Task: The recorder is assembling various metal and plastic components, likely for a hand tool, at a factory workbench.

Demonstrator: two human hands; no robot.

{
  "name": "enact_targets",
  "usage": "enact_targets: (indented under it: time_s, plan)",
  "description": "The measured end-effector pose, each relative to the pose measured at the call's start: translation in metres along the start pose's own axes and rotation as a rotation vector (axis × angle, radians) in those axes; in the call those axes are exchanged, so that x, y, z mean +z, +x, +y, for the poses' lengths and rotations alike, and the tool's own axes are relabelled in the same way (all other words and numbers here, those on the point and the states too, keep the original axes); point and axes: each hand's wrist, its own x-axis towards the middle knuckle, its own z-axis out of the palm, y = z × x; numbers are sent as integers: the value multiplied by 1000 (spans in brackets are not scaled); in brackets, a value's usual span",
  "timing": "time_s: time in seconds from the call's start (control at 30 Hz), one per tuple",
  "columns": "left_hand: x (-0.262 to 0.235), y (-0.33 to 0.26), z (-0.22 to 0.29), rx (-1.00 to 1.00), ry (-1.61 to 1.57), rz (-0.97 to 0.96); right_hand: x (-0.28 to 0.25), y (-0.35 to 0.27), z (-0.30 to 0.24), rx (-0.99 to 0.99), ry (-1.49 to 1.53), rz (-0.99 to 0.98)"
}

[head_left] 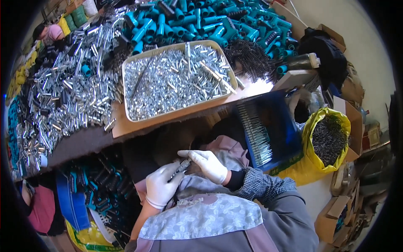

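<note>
Both my hands wear white gloves and meet over my lap, in front of the table edge. Between them is a short, slim metal part (180,169), tilted, its upper end toward the right hand. My left hand (161,185) is closed around its lower end, the fingers pinching it. My right hand (208,164) lies at its upper end, with the thumb and fingers against the part and the forefinger reaching out to the left. The gloves hide both ends, so its exact kind cannot be made out.
A cream tray (124,86) of small metal pieces stands on the table, among heaps of metal rods (69,94), teal plastic handles (201,21) and dark springs (254,59). On the right are a blue bin (279,126) with rowed metal pins and a yellow sack (310,134) of small dark parts.
</note>
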Motion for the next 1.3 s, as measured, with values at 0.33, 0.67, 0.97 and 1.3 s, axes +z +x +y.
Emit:
enact_targets:
  time_s: [0.33, 0.67, 0.97, 1.3]
  plan:
    - [-24, 15, 9, 61, 36, 78, -111, 88, -250, -732, -986, 645]
    - [-13, 12, -12, 1, -32, 49, -97, 302, -317, -563, -1885, 511]
    - [-28, 21, -25, 42, 43, 72, -63, 308, -327, -487, -2009, 643]
    - [-28, 13, -10, 96, -11, 86, -38, 143, -289, -707, -1461, 390]
